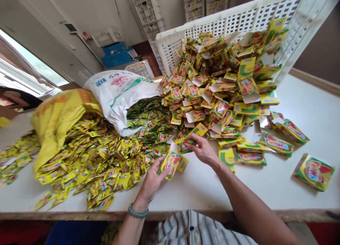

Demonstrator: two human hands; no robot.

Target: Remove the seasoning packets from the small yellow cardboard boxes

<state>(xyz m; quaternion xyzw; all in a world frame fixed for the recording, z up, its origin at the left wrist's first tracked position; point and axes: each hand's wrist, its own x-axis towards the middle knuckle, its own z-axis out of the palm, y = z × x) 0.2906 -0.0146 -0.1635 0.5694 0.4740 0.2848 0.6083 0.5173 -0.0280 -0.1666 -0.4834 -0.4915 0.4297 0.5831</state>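
My left hand (153, 177) is closed around a small yellow-and-green printed carton (171, 162), tilted, with its upper flap open. Just above and to the right, my right hand (204, 150) pinches a green sachet (184, 144) close to the carton's open end. Behind the hands, a pile of green sachets (151, 122) spills from a white woven sack (117, 92). On the left, yellow sachets (117, 160) pour out of a yellow sack (58, 121). Many open cartons (196, 92) are heaped to the right of the green sachets.
A tipped white plastic crate (170, 50) stands behind the cartons. One closed-looking carton (315, 172) lies apart on the white table (207, 191), at right. Stacked crates (148, 16) and a blue box (115, 57) are farther back. Part of another person (20, 98) shows at far left.
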